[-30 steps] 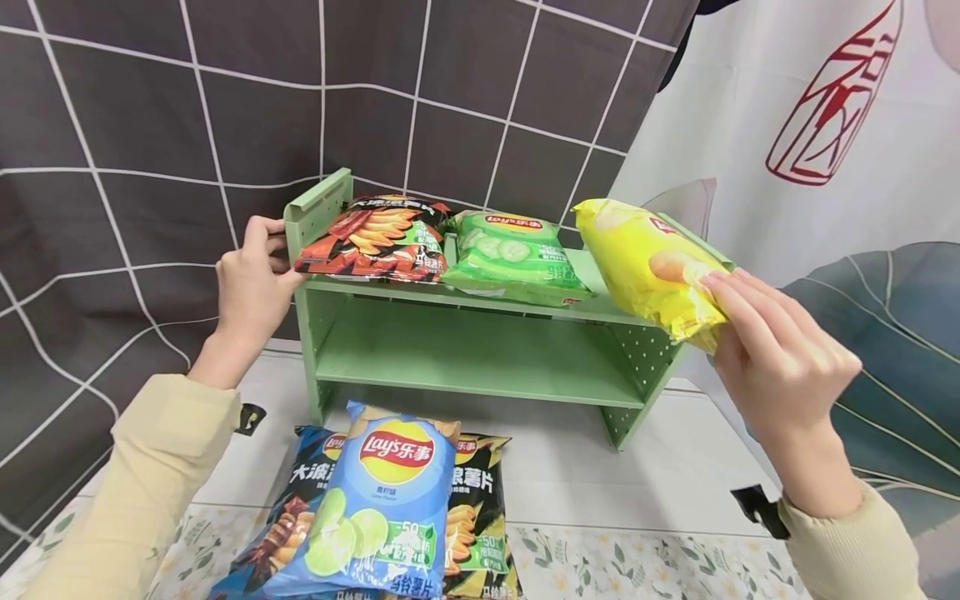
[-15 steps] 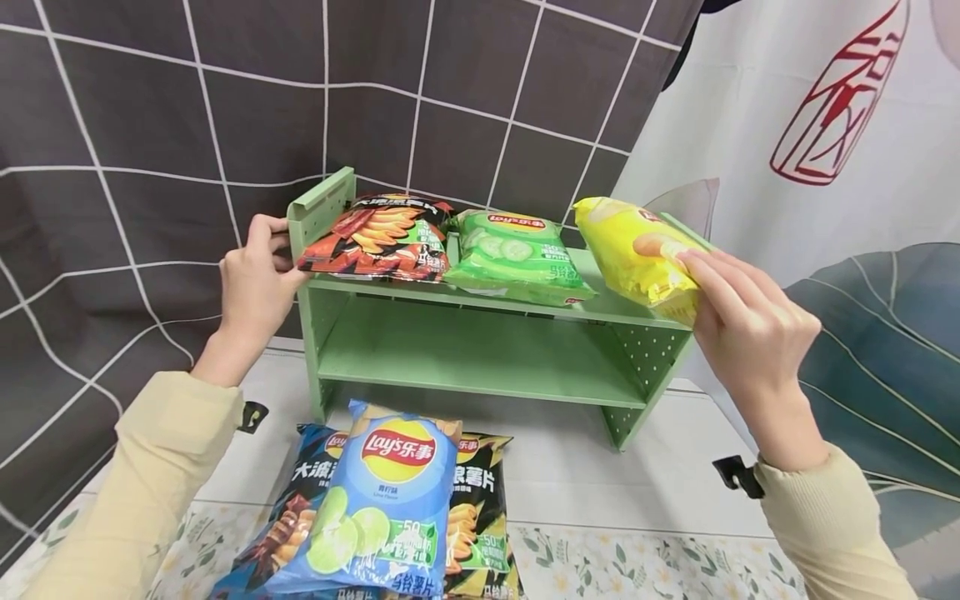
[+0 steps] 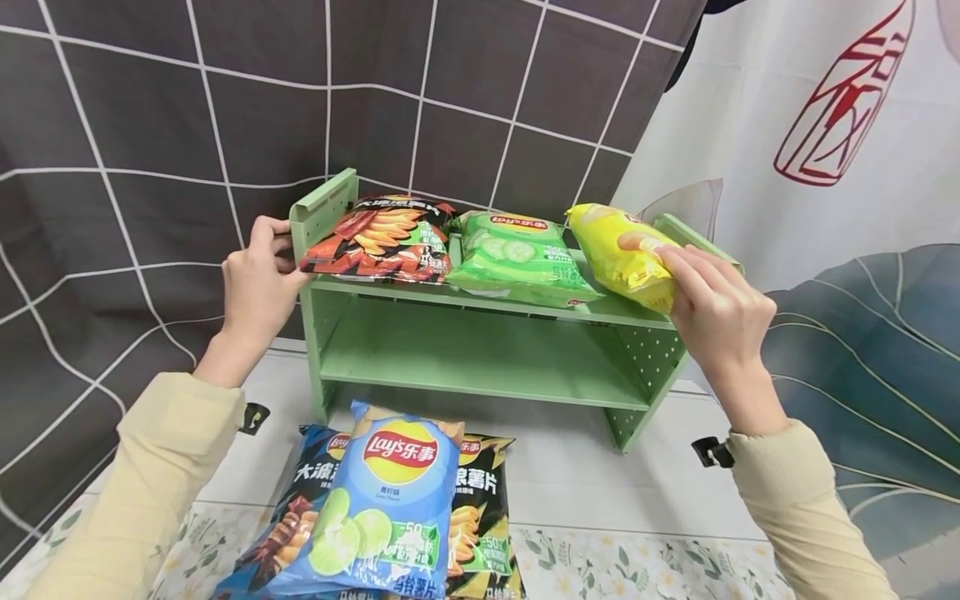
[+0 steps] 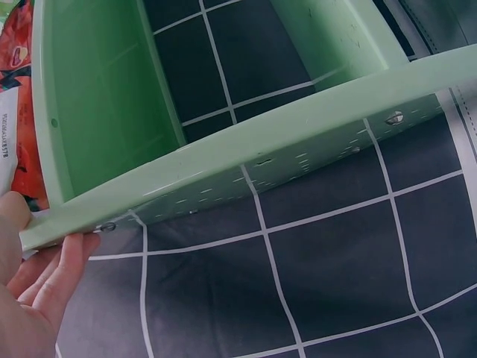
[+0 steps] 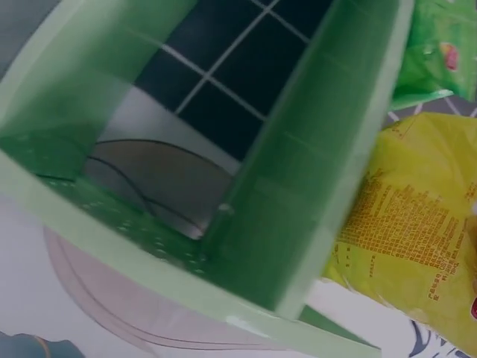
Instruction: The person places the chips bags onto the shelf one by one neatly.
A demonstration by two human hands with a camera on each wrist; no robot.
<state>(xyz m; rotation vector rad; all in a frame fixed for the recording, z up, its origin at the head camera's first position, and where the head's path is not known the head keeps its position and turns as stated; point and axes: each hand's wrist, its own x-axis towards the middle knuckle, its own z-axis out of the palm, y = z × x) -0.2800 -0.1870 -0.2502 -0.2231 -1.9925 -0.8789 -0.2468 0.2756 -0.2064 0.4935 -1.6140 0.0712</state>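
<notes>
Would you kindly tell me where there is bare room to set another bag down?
Free: the lower shelf between the sides, and the table between the black bag and right sleeve. Crowded: the top shelf, with the red bag, green bag and, at its right end, the yellow bag in the right hand; also where the blue bag overlaps the black one.

Bag pile [image 3: 397,504] before shelf [image 3: 480,354]

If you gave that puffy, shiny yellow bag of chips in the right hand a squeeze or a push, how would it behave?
The shiny yellow chip bag looks puffed and creased, so it would probably give softly. It's likely light for its size: the right hand grips just one end. Its glossy surface might slip along the green shelf unit.
</notes>
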